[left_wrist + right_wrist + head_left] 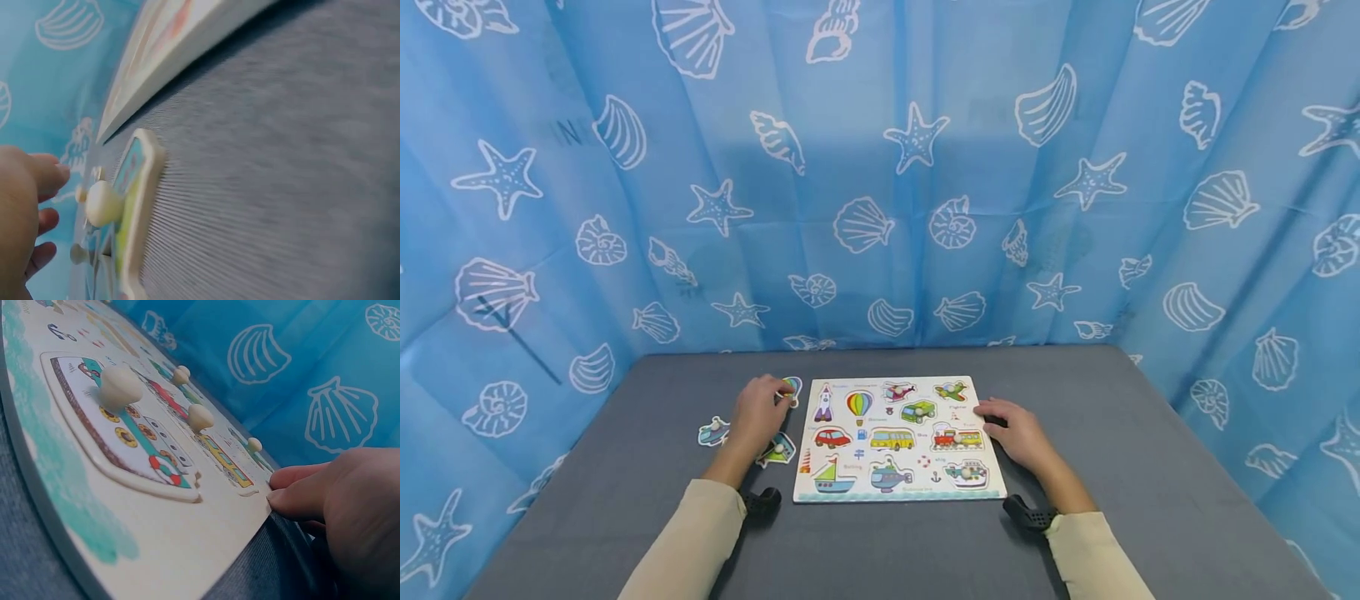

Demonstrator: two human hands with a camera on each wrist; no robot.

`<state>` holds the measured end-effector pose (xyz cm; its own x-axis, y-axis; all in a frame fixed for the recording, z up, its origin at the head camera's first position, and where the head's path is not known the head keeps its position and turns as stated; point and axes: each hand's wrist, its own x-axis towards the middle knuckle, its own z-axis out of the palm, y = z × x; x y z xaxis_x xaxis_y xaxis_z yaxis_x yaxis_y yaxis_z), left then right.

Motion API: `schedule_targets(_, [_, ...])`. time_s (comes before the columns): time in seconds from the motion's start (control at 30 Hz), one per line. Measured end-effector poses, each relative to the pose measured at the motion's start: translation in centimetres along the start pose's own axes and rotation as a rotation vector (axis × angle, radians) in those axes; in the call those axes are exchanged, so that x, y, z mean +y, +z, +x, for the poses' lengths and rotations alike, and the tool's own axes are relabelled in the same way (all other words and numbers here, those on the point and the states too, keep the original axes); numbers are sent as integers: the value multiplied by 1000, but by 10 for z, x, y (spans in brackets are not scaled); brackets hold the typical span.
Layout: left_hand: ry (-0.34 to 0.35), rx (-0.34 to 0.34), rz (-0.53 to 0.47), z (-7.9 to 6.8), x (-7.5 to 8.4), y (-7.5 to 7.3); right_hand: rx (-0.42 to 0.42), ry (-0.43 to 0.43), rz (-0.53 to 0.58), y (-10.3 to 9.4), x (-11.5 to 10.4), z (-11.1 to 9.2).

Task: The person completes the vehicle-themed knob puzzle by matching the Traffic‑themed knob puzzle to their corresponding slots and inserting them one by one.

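Note:
A wooden peg puzzle board (880,492) with vehicle pictures lies on the table. My right hand (1018,432) holds its right edge near the train piece (958,439), with thumb and fingers at the rim. In the right wrist view, the knobbed ship piece (128,428) sits close to that hand. My left hand (758,414) is left of the board, its fingertips right at a loose hot-air balloon piece (793,390). Beneath the left wrist lies a green and blue piece (781,450) with a round knob (104,204). No piece shows between the left fingers in the left wrist view.
Another loose piece, blue and white (713,432), lies left of the left forearm. A grey cloth (880,550) covers the table, and a blue shell-print curtain (880,183) hangs behind it. Each wrist wears a black band.

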<state>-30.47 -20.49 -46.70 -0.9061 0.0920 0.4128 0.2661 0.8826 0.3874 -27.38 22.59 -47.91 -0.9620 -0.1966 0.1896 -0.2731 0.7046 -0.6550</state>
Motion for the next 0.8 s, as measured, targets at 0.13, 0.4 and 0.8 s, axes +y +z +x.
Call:
schedule_targets(0.13, [-30,-51,39,8,-1,-1,-1,6,2,0,0,0])
schedule_targets(0.4, [-182,-149,40,15,-6,-1,1,-2,4,2,2,1])
schedule_targets(0.8, [-271,-156,0,13,-9,6,20,-15,14,4,1,1])
